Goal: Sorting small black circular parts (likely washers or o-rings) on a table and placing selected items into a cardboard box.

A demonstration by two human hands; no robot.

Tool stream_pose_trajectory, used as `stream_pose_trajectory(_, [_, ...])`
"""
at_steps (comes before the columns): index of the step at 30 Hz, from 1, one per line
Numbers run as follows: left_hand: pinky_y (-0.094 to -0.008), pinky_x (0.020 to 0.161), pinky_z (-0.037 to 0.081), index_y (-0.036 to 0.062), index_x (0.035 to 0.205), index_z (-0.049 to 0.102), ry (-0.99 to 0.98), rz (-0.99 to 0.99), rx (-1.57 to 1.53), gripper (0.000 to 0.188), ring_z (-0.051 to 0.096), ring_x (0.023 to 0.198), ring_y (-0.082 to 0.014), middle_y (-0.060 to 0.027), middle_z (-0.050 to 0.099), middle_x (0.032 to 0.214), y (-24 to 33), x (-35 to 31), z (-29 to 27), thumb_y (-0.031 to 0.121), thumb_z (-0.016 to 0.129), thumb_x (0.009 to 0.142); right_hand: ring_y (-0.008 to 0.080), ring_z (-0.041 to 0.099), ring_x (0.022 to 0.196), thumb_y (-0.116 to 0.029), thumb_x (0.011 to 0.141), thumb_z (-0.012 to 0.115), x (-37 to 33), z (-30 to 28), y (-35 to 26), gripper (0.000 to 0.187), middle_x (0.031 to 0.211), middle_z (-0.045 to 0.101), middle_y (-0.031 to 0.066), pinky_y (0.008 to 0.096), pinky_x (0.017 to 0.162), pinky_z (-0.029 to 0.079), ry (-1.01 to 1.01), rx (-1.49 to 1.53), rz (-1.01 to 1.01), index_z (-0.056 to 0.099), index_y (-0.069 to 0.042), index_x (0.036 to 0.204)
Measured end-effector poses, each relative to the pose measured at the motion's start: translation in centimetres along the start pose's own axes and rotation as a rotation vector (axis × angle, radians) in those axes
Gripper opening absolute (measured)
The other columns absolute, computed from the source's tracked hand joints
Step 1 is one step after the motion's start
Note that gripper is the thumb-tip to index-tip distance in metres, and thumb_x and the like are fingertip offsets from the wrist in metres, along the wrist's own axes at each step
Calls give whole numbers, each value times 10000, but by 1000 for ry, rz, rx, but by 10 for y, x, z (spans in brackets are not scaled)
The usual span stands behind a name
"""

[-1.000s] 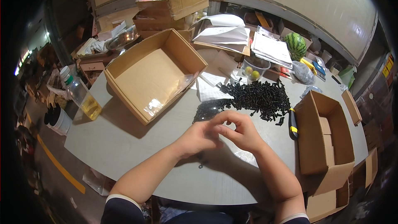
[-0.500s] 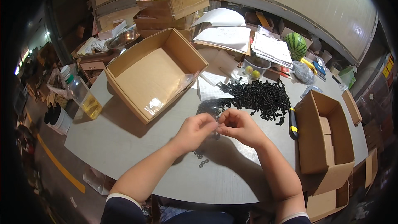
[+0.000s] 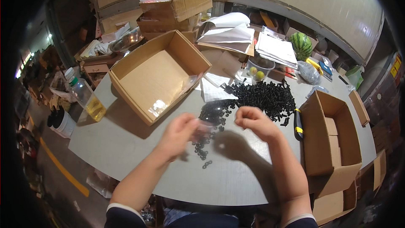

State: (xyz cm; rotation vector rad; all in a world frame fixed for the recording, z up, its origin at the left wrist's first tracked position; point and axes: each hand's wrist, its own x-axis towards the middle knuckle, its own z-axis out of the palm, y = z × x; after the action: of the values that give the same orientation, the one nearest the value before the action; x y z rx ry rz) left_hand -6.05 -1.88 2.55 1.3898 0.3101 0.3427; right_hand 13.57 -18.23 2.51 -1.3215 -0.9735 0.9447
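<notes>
My left hand (image 3: pixel 179 135), blurred by motion, is closed on what looks like a small clear plastic bag (image 3: pixel 206 125). My right hand (image 3: pixel 255 121) hovers apart from it, thumb and forefinger pinched; whatever lies between them cannot be made out. Between and below the hands, small black rings (image 3: pixel 203 145) trail over the grey table. A pile of black screws (image 3: pixel 268 97) lies just beyond my right hand. Up and to the left of my left hand, a large open cardboard box (image 3: pixel 149 74) holds a few clear bags near its lower edge.
An open cardboard box (image 3: pixel 310 131) stands at the right, beside a black and yellow knife-like tool (image 3: pixel 298 126). A bottle of yellow liquid (image 3: pixel 90 101) is at the left edge. Papers (image 3: pixel 276 50), a fruit tub (image 3: pixel 263 65) and a watermelon (image 3: pixel 301 45) line the back.
My hands, fingertips together before, have parted. The left moved left with the clear bag; the right shifted slightly right and up.
</notes>
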Motion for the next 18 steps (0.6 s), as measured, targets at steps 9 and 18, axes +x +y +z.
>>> stream_pose_trajectory(9, [-177,471,380,3,843,527,511,-98,338,146,498,548,-51,-45,614,714,13,-189,-107,122,550,923,318,623,867,26,707,561,-9,-67,22,221,918,637,154,389,773,495,390,-1213,-44,665,-27,895])
stream_pose_trajectory(18, [-302,651,459,-18,934,584,564,172,920,132,575,693,-181,-95,609,762,36,-135,-96,49,609,823,291,599,821,-30,720,594,-2,-70,44,175,812,593,83,408,720,481,581,-1532,-188,619,-104,877])
